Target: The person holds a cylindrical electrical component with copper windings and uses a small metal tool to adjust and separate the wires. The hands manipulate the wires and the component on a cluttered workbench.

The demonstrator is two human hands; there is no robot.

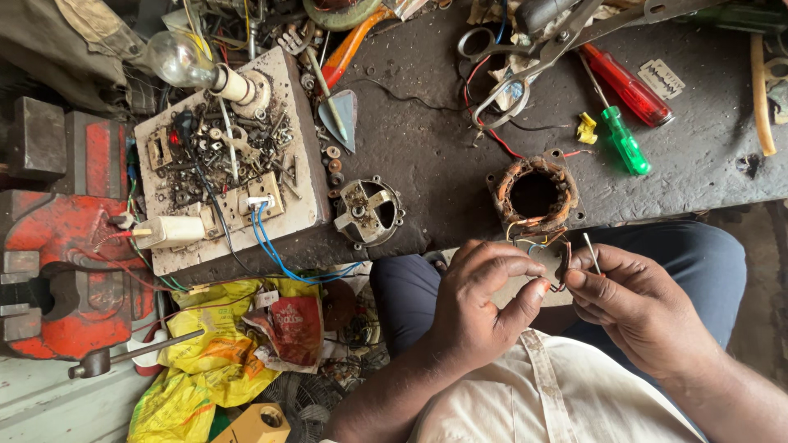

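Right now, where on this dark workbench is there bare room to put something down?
Bare patches: between the round metal end cover and the copper-wound stator, and right of the green-handled screwdriver. Crowded: the white board littered with screws and the scissors at the back.

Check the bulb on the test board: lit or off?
Off. The light bulb shows clear grey glass with no glow, lying sideways in its holder on the board.

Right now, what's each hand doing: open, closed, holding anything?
Left hand: closed, pinching thin wires from the motor stator.
Right hand: closed, holding a thin white sleeve.
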